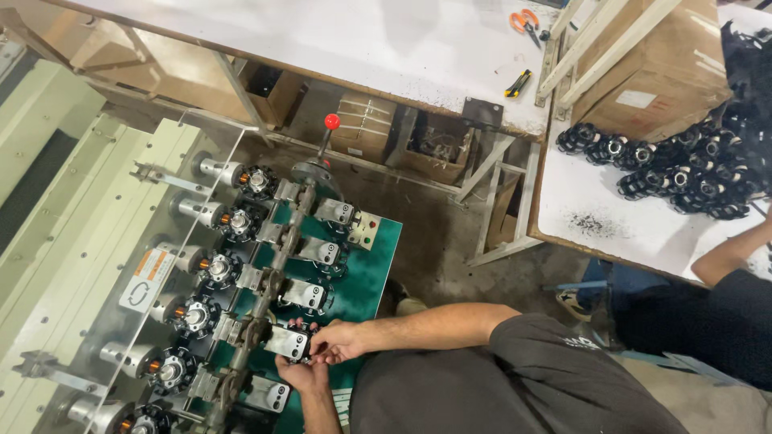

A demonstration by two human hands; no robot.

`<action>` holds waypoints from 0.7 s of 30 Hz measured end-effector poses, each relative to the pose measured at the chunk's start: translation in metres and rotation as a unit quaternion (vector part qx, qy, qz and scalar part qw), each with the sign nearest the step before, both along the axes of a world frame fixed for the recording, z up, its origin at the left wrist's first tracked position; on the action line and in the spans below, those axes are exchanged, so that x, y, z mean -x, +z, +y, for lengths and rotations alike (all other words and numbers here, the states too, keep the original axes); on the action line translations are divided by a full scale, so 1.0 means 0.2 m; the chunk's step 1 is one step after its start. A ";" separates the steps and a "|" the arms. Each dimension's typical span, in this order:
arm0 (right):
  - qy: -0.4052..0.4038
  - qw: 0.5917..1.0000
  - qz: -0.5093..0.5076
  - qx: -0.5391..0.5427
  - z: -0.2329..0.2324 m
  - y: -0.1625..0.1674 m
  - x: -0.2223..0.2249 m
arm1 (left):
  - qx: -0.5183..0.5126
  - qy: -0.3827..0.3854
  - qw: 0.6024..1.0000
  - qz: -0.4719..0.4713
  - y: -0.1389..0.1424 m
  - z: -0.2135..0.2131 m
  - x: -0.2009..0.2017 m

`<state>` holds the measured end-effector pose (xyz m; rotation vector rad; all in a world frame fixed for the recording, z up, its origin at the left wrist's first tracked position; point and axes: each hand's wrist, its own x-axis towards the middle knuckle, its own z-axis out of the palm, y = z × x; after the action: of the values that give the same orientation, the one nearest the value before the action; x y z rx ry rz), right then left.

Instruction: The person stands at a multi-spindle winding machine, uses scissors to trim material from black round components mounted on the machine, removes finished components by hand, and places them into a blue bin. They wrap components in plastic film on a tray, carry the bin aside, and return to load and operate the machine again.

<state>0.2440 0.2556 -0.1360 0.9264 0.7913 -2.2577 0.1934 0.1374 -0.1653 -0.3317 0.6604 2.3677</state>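
A winding machine has a green plate (366, 277) with a row of silver fixture blocks and a row of black ring-shaped parts with copper centres (195, 315) on spindles. My right hand (336, 341) reaches in from the right, its fingers pinched on a small black part at the right edge of one silver fixture block (285, 341). My left hand (301, 373) comes up from below and grips the same black part at the block's lower right corner. The part is mostly hidden by my fingers.
A lever with a red knob (331, 121) stands at the machine's top end. A white table (595, 217) at right carries a heap of black ring parts (683, 169); another person's arm (728, 255) rests there. Orange-handled pliers (524, 22) and a yellow cutter (519, 83) lie on the far bench.
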 end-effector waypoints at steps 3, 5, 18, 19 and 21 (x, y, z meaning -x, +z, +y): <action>0.000 1.000 -0.010 -0.004 0.01 0.00 0.00 | 0.061 -0.012 0.998 -0.014 0.05 0.01 0.00; 0.005 1.000 -0.002 -0.013 0.02 -0.01 0.00 | 0.033 -0.011 0.999 -0.012 0.08 0.03 0.00; 0.292 0.943 0.038 -0.157 0.46 -0.13 -0.15 | 0.380 0.112 0.904 -0.162 -0.12 -0.25 -0.12; 0.281 0.945 0.027 -0.164 0.52 -0.13 -0.17 | 0.425 0.128 0.881 -0.164 -0.12 -0.24 -0.13; 0.263 0.948 -0.001 -0.182 0.62 -0.12 -0.17 | 0.589 0.113 0.800 -0.007 -0.11 -0.20 -0.13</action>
<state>0.2777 0.3794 -0.1604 0.7562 1.3108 -1.6751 0.2194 0.0978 -0.1865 -0.9762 2.1364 1.8184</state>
